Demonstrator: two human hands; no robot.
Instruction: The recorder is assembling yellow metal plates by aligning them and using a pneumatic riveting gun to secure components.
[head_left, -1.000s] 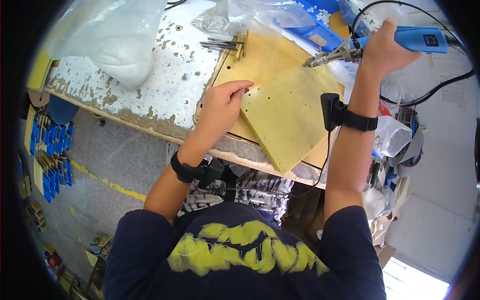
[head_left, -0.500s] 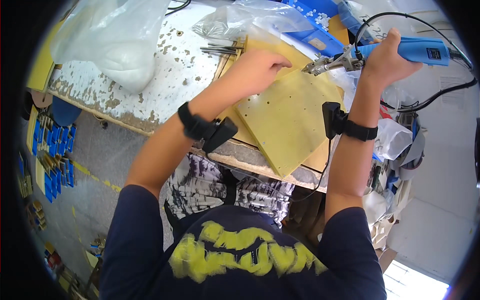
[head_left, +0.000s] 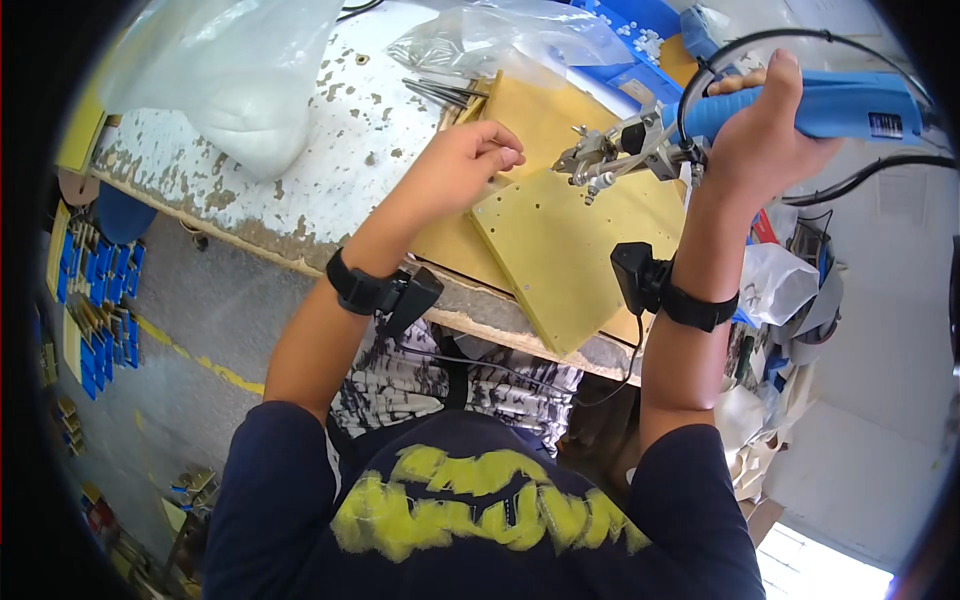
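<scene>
My right hand is wrapped round the blue body of a powered screwdriver lying sideways. Its metal nose, with jaws and a thin hose, points left just above the far part of a yellow board. The flat board has several small holes and lies at an angle on other yellowish sheets. My left hand is over the board's far left corner, thumb and fingers pinched together. Whatever sits in that pinch is too small to make out. The tool's tip is a short way right of these fingers.
A bulky clear plastic bag lies on the worn white bench. Thin dark metal rods rest beyond my left hand. Behind them are another clear bag and a blue bin with small white pieces. Black cables loop at the right.
My left hand has drawn back to the left, its fingers curling into a pinch. The screwdriver has come left and nearer, its nose now closer to my left hand. The board stays put.
</scene>
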